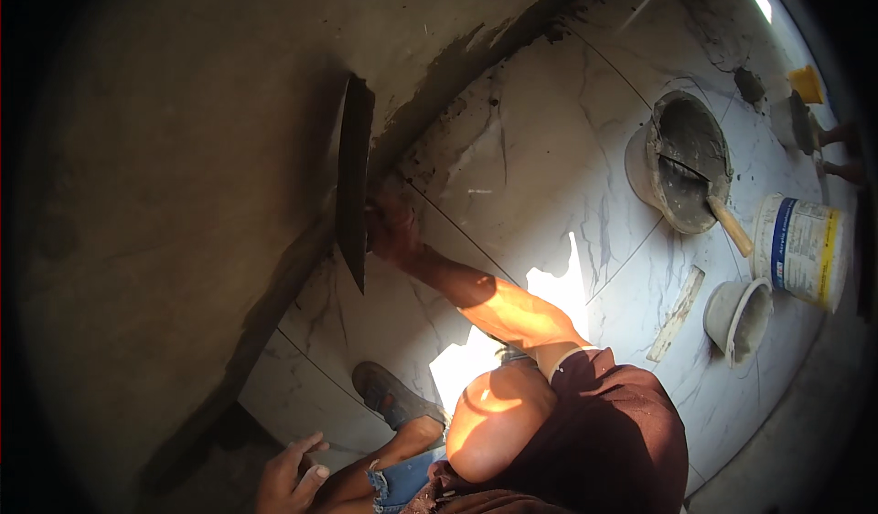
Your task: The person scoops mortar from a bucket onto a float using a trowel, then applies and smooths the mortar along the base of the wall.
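Observation:
My right hand [393, 229] is closed on a long, dark plastering trowel [354, 176], seen nearly edge-on. The blade stands against or very close to the grey plastered wall [174, 203]; whether it touches cannot be told. A darker wet-looking band of plaster [288, 290] follows the foot of the wall where it meets the floor. Low on the left, my left hand [293, 479] is empty with its fingers apart, beside my bent leg. My right arm reaches across above the marbled floor tiles [540, 157].
On the right, a bucket [640, 162] of grey mortar holds a wooden-handled tool [730, 226]. Near it are a labelled white bucket [805, 249], a small tipped pail [732, 317] and a pale strip [677, 315]. Another person's limbs [840, 153] show at the far right, near a yellow container [807, 84].

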Demonstrator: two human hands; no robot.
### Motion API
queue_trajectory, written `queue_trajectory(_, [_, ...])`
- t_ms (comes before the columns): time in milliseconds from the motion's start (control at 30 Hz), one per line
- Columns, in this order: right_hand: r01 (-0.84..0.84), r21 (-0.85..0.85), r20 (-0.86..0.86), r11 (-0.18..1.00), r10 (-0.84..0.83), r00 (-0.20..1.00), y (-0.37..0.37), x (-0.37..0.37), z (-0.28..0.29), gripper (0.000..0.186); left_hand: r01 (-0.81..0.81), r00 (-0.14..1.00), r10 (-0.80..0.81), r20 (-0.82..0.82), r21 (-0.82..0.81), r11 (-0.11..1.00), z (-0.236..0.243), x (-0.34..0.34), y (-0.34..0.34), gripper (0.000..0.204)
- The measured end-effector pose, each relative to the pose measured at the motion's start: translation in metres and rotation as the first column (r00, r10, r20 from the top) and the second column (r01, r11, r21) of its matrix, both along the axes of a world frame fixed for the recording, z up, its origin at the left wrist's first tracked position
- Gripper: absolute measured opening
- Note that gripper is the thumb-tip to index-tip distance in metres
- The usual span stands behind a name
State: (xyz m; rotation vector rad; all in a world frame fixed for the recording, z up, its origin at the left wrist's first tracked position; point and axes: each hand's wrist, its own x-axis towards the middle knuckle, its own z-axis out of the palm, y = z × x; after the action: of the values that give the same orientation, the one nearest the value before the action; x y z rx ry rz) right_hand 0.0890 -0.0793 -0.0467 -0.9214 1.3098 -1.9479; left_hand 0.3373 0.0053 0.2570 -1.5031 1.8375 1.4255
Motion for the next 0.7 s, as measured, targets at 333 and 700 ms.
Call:
queue_trajectory(333, [-0.192,0.38,0.624,0.905,-0.097,0.775,0.063,-0.065,-0.007,0.03,0.257,0.96,-0.255,-0.115,0.002,0.966,0.02,0.011,0.01,0.049])
queue_trajectory(700, [-0.153,0.77,0.236,0.62,-0.053,0.97,0.086,-0.136,0.102,0.031,0.674,0.493,-0.716,-0.494,-0.304,0.673,-0.047,-0.074,-0.066,0.043])
